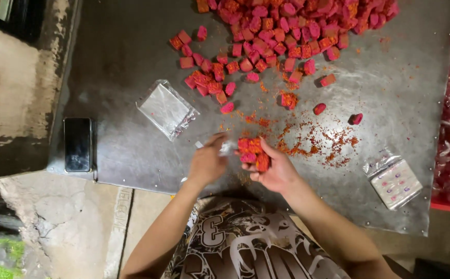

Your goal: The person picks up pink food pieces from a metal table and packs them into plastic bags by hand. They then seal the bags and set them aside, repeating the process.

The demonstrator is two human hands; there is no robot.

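Right hand (276,170) is cupped palm-up at the near edge of the counter (121,57), its grip closed around a cluster of pink cubes (251,152). Left hand (207,163) sits just beside it, fingers pinched shut on a small clear bag (226,149) that touches the cubes. A large heap of cubes (287,31) lies at the far side of the counter, with loose ones trailing toward the hands. Orange crumbs (313,139) are scattered between heap and hands. A stack of clear bags (165,109) lies left of the hands. A phone (78,144) rests at the left edge. A packet of labels (395,183) lies at the right.
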